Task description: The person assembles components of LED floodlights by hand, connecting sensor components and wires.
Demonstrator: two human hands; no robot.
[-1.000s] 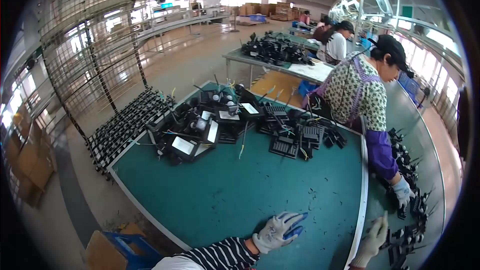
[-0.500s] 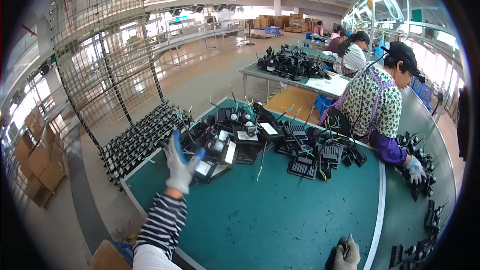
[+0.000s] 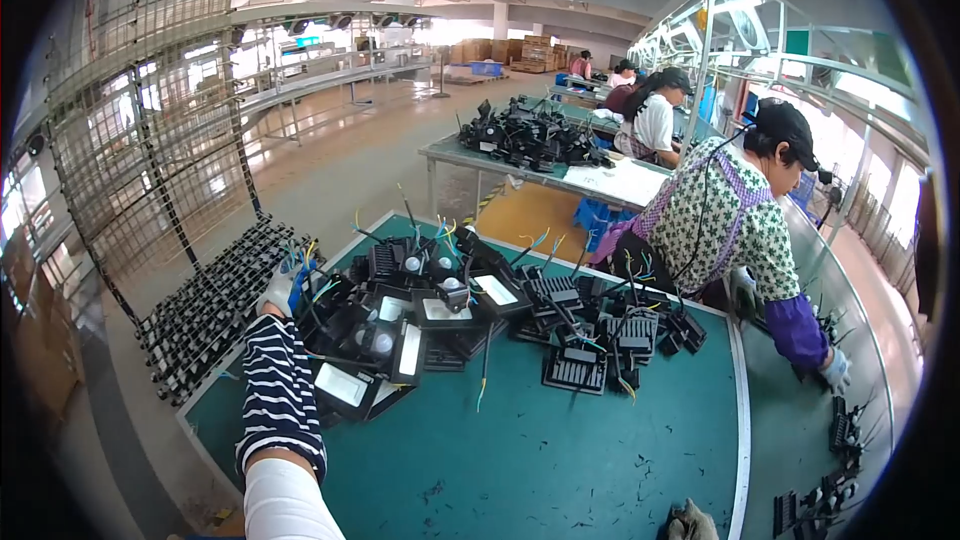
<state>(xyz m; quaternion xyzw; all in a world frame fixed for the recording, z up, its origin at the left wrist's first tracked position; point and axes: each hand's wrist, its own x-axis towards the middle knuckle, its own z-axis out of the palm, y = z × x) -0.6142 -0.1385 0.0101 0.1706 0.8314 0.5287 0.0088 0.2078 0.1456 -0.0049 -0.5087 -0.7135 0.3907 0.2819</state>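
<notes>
My left hand (image 3: 281, 290), in a white glove with blue on the palm side, is at the left end of a pile of black floodlights (image 3: 445, 310). Its fingers look curled among coloured wire ends; what they grip is hidden. The floodlights have pale rectangular panels, finned backs, and some white domed sensors. At the bottom edge, my gloved right hand (image 3: 692, 522) is partly cut off. Its fingers appear closed beside something dark that I cannot make out. Both hands are over the green tabletop (image 3: 520, 460), the left at its far left side.
A wire rack (image 3: 215, 290) filled with black parts stands left of the table. On the right, a co-worker (image 3: 700, 210) reaches over a conveyor (image 3: 800, 430) with more black lamps. Another table behind holds a lamp heap (image 3: 535, 135). Dark scraps dot the green surface.
My left hand has moved left and its spread fingers have drawn in at the pile's end. The view has shifted, and my right hand sits lower in it. The co-worker's arm has moved.
</notes>
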